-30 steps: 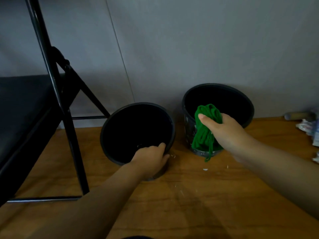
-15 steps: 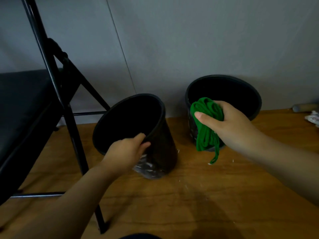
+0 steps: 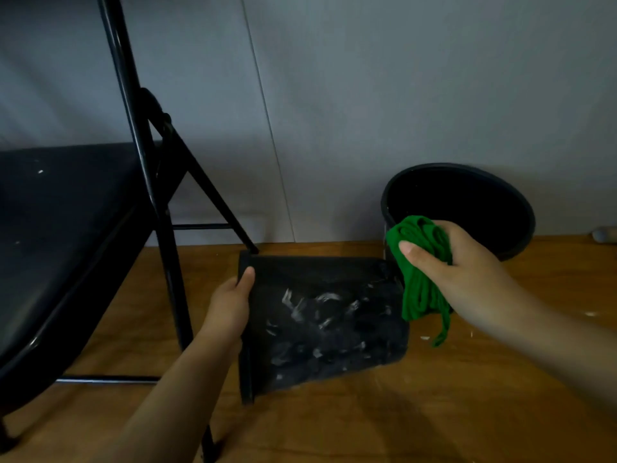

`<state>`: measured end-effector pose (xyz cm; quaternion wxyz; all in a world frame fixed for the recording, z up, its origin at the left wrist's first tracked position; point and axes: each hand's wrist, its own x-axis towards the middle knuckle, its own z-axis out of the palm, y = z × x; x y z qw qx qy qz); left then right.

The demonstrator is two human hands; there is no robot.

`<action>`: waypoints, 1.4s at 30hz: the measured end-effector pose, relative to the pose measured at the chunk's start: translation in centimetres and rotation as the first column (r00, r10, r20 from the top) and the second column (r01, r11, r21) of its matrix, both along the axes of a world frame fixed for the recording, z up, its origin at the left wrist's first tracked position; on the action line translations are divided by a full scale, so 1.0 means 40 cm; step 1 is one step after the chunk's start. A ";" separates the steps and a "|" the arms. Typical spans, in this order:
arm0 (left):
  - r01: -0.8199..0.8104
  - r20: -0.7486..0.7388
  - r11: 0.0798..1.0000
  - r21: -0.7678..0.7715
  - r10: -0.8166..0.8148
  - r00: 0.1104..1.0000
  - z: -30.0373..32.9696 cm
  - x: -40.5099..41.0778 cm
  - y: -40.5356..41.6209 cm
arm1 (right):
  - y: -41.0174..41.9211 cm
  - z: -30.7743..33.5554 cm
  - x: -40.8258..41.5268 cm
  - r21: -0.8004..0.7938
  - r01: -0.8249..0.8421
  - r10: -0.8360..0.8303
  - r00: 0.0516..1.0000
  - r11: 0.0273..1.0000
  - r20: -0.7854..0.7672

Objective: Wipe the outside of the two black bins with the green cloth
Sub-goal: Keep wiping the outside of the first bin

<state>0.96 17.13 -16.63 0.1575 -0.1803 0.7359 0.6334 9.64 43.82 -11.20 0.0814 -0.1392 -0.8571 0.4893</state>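
The near bin lies tipped on the floor, rim leftward, gripped by the left hand. Its smeared side faces up, just left of the green cloth bunched in the right hand. The second bin stands upright behind.

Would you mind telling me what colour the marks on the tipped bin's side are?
Whitish smears on the black tipped bin, seen in the head view.

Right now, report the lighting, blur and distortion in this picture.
Head view: dim light; the upright bin shows an unreadable black interior, pale smears catch light on the tipped bin, the chair frame bows with the wide lens, and edges look soft.
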 end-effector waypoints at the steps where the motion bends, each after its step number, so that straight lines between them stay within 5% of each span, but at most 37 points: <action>1: -0.022 0.026 1.000 0.019 0.021 0.999 -0.013 0.006 -0.004 | -0.009 -0.004 -0.004 0.020 -0.004 0.004 1.000 1.000 -0.008; 10: -0.101 0.051 0.990 0.094 0.096 0.994 -0.109 0.046 -0.014 | -0.179 -0.092 -0.061 0.345 -0.193 0.189 0.981 0.918 0.047; 14: -0.137 0.159 0.948 0.287 0.094 0.983 -0.133 0.057 -0.035 | -0.287 -0.137 -0.072 0.483 -0.249 0.215 0.968 0.840 0.126; 20: 0.038 -0.154 0.993 0.111 -0.020 0.988 -0.155 0.089 -0.047 | -0.417 -0.198 -0.089 0.634 -0.262 0.258 0.961 0.727 0.101; 29: 0.062 -0.197 0.990 0.125 -0.037 0.980 -0.174 0.102 -0.049 | -0.392 -0.239 -0.100 0.770 -0.228 0.196 0.971 0.596 0.137; 33: 0.064 -0.193 0.991 0.120 -0.040 0.980 -0.176 0.103 -0.046 | -0.316 -0.236 -0.108 0.726 -0.126 0.006 0.986 0.676 0.165; 37: 0.057 -0.202 0.992 0.112 -0.034 0.979 -0.180 0.105 -0.039 | -0.391 -0.218 -0.090 0.630 -0.231 0.188 0.973 0.742 0.135; 39: 0.037 -0.216 0.994 0.105 -0.013 0.976 -0.182 0.103 -0.043 | -0.422 -0.228 -0.072 0.669 -0.268 0.283 0.955 0.693 0.090; 42: 0.049 -0.210 0.993 0.109 -0.025 0.977 -0.178 0.104 -0.045 | -0.367 -0.253 -0.083 0.689 -0.175 0.153 0.984 0.703 0.093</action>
